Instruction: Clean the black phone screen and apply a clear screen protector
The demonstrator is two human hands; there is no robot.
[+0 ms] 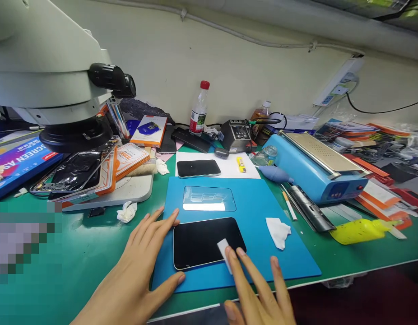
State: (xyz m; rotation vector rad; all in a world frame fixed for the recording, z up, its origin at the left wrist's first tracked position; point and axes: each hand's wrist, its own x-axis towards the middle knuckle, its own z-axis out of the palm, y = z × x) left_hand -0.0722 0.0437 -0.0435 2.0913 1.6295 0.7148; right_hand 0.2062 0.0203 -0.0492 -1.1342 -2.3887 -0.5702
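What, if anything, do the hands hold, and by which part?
Cannot be told: the left hand spans the black phone at its left end; the right hand touches the white strip at its right edge.

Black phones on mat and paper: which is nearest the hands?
The black phone on the blue mat, between left hand and right hand, a white strip across its edge; the other phone lies farther back on white paper.
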